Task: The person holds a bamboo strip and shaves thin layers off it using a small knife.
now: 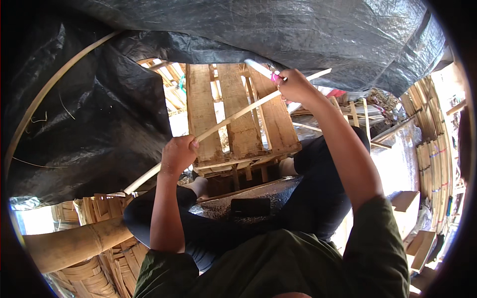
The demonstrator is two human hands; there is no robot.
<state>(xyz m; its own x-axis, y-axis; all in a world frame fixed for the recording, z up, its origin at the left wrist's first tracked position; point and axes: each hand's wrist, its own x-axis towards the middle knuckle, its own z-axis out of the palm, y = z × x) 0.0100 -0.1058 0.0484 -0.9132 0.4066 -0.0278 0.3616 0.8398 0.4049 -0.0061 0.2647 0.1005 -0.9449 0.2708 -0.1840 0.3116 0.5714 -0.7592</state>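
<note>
A long, pale bamboo strip (233, 118) runs slantwise across the view, from low on the left to high on the right. My left hand (178, 155) is closed around its lower part, and one end sticks out below the fist. Farther up, my right hand (296, 89) grips a knife, with its whitish blade (255, 67) pointing up and left. Something pink shows at the blade's base; my fingers hide the handle. The strip passes at the right hand, and its far end (323, 73) shows beyond; whether those fingers also hold it is unclear.
Between my legs stands a low slatted wooden stand (241, 124). Black plastic sheeting (94, 114) hangs at the left and above. A dark flat rectangular object (250, 206) lies near my lap. A thick bamboo pole (79, 243) lies lower left; bundled bamboo strips (432, 169) stand at right.
</note>
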